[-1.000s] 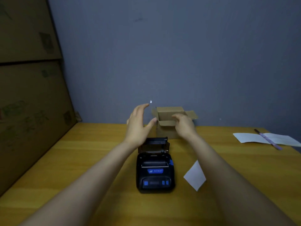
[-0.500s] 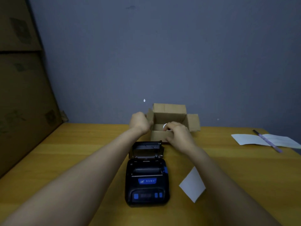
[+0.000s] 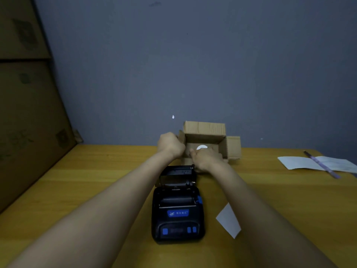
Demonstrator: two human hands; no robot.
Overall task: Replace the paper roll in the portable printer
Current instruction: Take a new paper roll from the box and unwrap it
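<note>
A black portable printer [image 3: 177, 211] with blue buttons lies on the wooden table [image 3: 77, 186], its paper lid swung open toward the back. Behind it stands a small open cardboard box [image 3: 204, 130]. My left hand [image 3: 170, 144] grips the box's left flap. My right hand [image 3: 206, 159] reaches over the box's front wall, fingers closed on a white paper roll [image 3: 202, 147] whose round end shows just above them inside the box.
A loose white paper slip [image 3: 229, 221] lies right of the printer. White sheets [image 3: 301, 162] with a purple pen [image 3: 322, 165] lie at the far right. Large cardboard boxes [image 3: 25, 113] stand along the left. A grey wall [image 3: 193, 64] closes the back.
Both hands came down onto the box: the left closed on its left flap, the right went in and took hold of the white roll.
</note>
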